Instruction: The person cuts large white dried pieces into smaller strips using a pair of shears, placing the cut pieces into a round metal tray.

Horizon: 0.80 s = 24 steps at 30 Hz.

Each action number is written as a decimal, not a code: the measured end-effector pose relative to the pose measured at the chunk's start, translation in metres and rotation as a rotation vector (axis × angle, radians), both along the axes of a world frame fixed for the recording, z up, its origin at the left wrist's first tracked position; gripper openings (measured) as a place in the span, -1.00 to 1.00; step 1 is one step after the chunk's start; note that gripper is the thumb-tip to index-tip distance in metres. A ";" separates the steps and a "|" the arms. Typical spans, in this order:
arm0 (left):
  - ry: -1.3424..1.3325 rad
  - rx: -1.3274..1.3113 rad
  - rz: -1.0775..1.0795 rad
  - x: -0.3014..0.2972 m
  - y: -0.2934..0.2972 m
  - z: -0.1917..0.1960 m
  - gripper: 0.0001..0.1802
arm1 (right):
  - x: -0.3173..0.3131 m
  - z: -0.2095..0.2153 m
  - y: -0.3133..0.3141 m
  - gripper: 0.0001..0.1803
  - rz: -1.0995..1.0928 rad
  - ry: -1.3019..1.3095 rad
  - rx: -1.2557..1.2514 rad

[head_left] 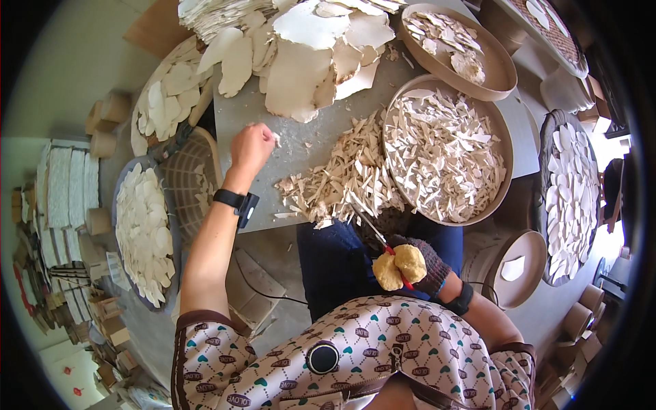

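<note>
My left hand (253, 149), bare with a black wristband, is closed over the grey tabletop. A small whitish piece (276, 139) shows at its fingertips. In a dark knitted glove, my right hand (425, 266) grips scissors (369, 224) with red handles and lumpy yellow padding. Their blades point up and left toward the table's near edge. Beside them lies a heap of pale cut strips (348, 174). It touches a round tray (509, 160) filled with similar strips. Large flat cream-coloured slices (301, 75) with ragged edges are piled beyond my left hand.
A smaller round tray (502, 78) of pieces overlaps the full one. Left of the table stand a plastic basket (188, 188) and a round tray of pale slices (143, 232). At right are another slice-covered tray (570, 198) and a round container (533, 253) holding one piece.
</note>
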<state>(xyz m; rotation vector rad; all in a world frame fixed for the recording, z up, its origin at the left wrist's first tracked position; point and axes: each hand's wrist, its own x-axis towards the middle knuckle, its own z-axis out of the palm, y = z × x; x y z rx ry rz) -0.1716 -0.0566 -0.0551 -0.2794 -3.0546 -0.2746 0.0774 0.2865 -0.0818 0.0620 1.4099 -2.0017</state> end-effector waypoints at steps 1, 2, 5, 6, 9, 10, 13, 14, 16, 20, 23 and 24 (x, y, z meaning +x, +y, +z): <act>-0.146 0.179 -0.003 0.008 0.003 0.005 -0.88 | -0.001 0.005 -0.001 -0.76 0.003 0.008 -0.005; -0.293 0.361 -0.012 0.014 0.011 0.012 -0.87 | -0.004 0.011 -0.002 -0.77 0.023 0.070 0.017; -0.696 1.065 -0.098 0.034 0.062 0.058 -0.83 | -0.009 0.019 -0.005 -0.62 0.112 0.303 0.280; -0.617 1.145 -0.119 0.035 0.075 0.071 -0.80 | -0.010 0.017 -0.004 -0.64 0.116 0.292 0.271; -0.418 1.248 -0.074 0.014 0.083 0.073 -0.75 | 0.002 0.003 0.001 -0.66 0.100 0.199 0.137; -0.312 1.270 0.008 0.003 0.082 0.066 -0.73 | 0.001 0.009 0.000 -0.66 0.096 0.250 0.168; -0.313 1.488 0.179 -0.022 0.088 0.060 -0.71 | -0.005 0.024 0.001 -0.60 0.125 0.343 0.265; -0.339 1.563 0.222 -0.031 0.091 0.060 -0.70 | -0.008 0.029 0.001 -0.58 0.136 0.390 0.293; -0.366 1.631 0.246 -0.050 0.101 0.061 -0.70 | -0.011 0.039 0.007 -0.59 0.170 0.527 0.403; -0.426 1.746 0.271 -0.086 0.115 0.065 -0.70 | -0.010 0.033 0.011 -0.57 0.134 0.485 0.417; -0.384 1.734 0.265 -0.091 0.120 0.063 -0.76 | -0.010 0.024 0.011 -0.53 0.123 0.463 0.389; -0.371 1.727 0.268 -0.088 0.119 0.063 -0.79 | -0.010 0.025 0.012 -0.54 0.134 0.510 0.397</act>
